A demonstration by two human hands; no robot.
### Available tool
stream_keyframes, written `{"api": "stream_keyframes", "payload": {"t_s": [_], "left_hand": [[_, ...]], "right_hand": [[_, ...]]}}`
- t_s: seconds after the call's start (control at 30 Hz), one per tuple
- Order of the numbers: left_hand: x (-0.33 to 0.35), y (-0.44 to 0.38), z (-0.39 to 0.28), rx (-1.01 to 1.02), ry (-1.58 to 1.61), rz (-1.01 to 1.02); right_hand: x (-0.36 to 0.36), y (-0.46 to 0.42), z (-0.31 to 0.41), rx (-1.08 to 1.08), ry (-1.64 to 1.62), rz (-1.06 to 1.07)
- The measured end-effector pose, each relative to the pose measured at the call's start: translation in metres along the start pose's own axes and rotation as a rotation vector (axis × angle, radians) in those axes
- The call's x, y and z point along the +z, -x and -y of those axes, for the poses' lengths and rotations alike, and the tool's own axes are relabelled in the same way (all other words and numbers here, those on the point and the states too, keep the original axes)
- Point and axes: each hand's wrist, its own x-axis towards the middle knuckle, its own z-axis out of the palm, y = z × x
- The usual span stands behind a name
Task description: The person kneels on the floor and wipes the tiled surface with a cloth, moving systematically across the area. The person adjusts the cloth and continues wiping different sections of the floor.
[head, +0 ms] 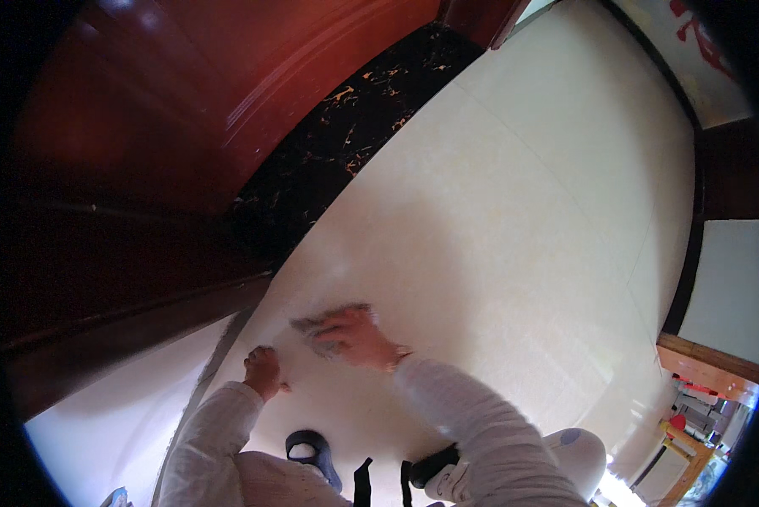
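Note:
My right hand (357, 339) is low over the pale tiled floor (512, 222), its fingers around a dark grey cloth (319, 326); both are blurred. To its lower left is my left hand (263, 371), fingers curled, near the foot of the white wall; I see no object in it, and how far its fingers are closed is unclear. Both arms wear white sleeves. Below the hands, a dark slipper (313, 453) shows on one foot, with another dark shoe (435, 466) partly behind the right sleeve.
A reddish-brown wooden door (164, 95) stands at the upper left, above a black marble threshold (347, 136) with gold veins. Its dark frame (132, 317) meets the white wall (132, 374). Dark trim edges the floor on the right. A wooden frame (693, 462) and assorted items are at the lower right.

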Motion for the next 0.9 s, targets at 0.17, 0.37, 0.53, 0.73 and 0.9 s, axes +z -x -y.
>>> {"api": "stream_keyframes", "payload": {"t_s": [0.17, 0.37, 0.53, 0.73, 0.9], "left_hand": [[-0.019, -0.002, -0.007, -0.02, 0.073, 0.042], [-0.016, -0.014, -0.004, 0.141, 0.178, -0.024], [0.018, 0.001, 0.028, 0.217, 0.247, -0.188], [0.013, -0.006, 0.017, 0.182, 0.213, -0.149], [0.016, -0.021, 0.009, 0.122, 0.153, -0.058]], "right_hand": [[-0.124, 0.024, -0.174, 0.317, 0.18, -0.726], [-0.069, -0.133, -0.115, 0.445, 0.795, -0.49], [0.132, -0.051, 0.044, 0.2, 0.377, -0.217], [0.076, 0.029, 0.03, 0.055, -0.155, -0.419], [-0.122, 0.108, -0.152, 0.391, 0.349, -0.874]]}}
